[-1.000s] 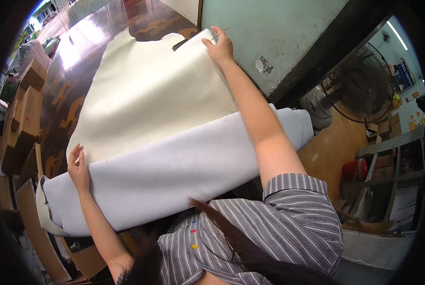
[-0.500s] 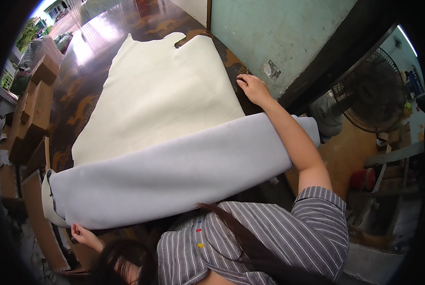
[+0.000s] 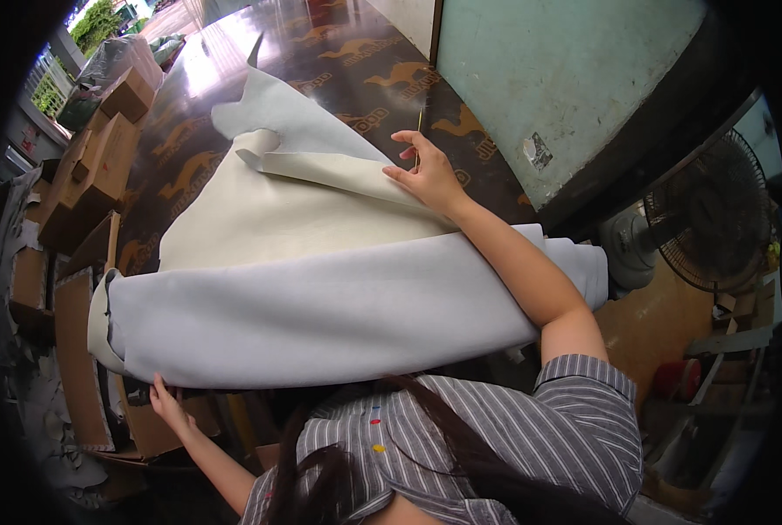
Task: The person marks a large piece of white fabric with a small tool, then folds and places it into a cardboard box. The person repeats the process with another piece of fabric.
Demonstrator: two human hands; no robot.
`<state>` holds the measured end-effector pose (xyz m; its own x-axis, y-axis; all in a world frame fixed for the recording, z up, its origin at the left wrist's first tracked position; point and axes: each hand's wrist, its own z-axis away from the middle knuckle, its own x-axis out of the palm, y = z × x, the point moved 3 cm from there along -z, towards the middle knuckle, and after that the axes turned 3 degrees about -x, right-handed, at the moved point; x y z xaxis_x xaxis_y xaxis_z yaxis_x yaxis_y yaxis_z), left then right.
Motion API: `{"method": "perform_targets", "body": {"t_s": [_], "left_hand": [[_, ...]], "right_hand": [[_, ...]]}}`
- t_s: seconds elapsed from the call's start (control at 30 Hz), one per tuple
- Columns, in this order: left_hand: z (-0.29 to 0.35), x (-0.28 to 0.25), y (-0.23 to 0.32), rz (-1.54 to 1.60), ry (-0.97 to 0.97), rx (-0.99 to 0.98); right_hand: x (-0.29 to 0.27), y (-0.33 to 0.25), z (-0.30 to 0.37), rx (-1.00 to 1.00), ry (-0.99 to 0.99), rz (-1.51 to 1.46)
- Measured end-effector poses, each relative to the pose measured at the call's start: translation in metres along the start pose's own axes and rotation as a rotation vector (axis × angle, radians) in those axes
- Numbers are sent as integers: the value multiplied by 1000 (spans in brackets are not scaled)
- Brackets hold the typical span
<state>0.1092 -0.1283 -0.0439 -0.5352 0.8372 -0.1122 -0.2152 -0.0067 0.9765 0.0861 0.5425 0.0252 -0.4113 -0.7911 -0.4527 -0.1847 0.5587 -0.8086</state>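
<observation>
A large leather-like sheet (image 3: 225, 214), cream on top and pale grey underneath, lies across the dark patterned table (image 3: 168, 149). Its near part is turned grey side out (image 3: 321, 311) and hangs over the table's near edge. The far end is folded over in a flap with a ragged edge. My right hand (image 3: 430, 179) is beside that flap, thumb by its edge, with a thin yellowish stick (image 3: 421, 131) held upright among the fingers. At the near left corner, my left hand (image 3: 171, 407) has its fingertips at the sheet's lower edge, seeming to pinch it.
Cardboard boxes (image 3: 94, 175) are stacked along the table's left side. A worn pale-green panel (image 3: 566, 79) stands to the right, with a standing fan (image 3: 706, 210) beyond it. A red bucket (image 3: 676, 381) sits low at the right.
The sheet's far end, flat before, is now folded over and shows its grey underside. My right hand has moved left, to the flap. My left hand has risen slightly in the picture.
</observation>
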Motion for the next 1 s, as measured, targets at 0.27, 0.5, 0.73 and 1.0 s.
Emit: {"method": "perform_targets", "body": {"t_s": [0.27,0.5,0.73,1.0], "left_hand": [[14,17,6,57,-123,-161],[15,8,3,-63,-92,-110],[9,7,2,-102,-163,-140],[23,28,17,74,-80,-137]], "right_hand": [[-18,18,-21,144,-113,109],[-113,10,-9,73,618,766],[-99,38,12,131,89,944],[-84,-78,235,-273,-173,608]]}}
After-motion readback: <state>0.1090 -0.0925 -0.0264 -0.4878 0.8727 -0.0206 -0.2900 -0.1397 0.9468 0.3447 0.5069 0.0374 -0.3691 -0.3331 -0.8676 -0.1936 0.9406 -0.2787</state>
